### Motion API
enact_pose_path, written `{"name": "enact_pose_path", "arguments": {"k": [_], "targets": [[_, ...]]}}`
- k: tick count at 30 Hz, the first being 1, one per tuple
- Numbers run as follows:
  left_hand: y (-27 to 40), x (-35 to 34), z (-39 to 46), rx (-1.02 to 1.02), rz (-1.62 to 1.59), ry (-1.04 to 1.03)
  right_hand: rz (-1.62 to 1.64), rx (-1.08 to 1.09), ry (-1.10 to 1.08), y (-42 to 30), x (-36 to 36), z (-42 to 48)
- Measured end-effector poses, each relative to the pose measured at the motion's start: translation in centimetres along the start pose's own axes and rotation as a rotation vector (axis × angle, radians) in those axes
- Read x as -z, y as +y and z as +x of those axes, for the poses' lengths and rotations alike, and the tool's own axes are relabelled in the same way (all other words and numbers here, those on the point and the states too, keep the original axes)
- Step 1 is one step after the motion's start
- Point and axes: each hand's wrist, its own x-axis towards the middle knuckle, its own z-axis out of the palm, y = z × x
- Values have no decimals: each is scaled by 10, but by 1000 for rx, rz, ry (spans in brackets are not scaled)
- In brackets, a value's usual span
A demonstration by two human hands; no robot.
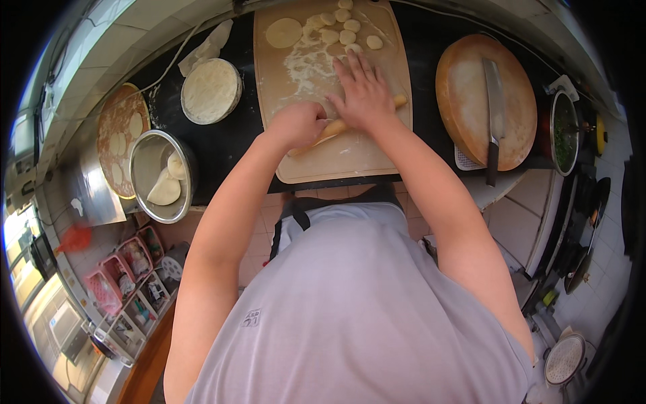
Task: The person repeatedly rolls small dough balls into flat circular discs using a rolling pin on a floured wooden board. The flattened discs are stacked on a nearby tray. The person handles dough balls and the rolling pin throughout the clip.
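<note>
A wooden rolling pin [335, 128] lies slantwise on the floured board [343, 162]. My right hand [366, 96] is flat over the pin, palm down with its fingers spread, and the pin's right end sticks out beside it. Curled at the pin's left part is my left hand [299, 123]; whatever is between its fingers is hidden. Just past my right fingertips are several small dough pieces [347, 37], one of them [353, 48] almost at the fingers. A rolled dough round [284, 33] rests at the board's far left corner.
On the right, a cleaver [494, 108] lies across a thick round chopping block [456, 101], its handle over the edge. A bowl of greens [562, 136] stands beyond. Leftward are a flour bowl [211, 91], a metal bowl with dough [164, 188] and a round tray with wrappers [108, 108].
</note>
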Motion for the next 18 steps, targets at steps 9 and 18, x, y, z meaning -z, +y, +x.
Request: {"name": "enact_pose_path", "arguments": {"k": [9, 18], "targets": [[-27, -9, -2, 62, -206, -16, -13, 27, -279, 5, 29, -72], [-16, -19, -5, -3, -205, 144, 65, 40, -260, 3, 31, -76]]}}
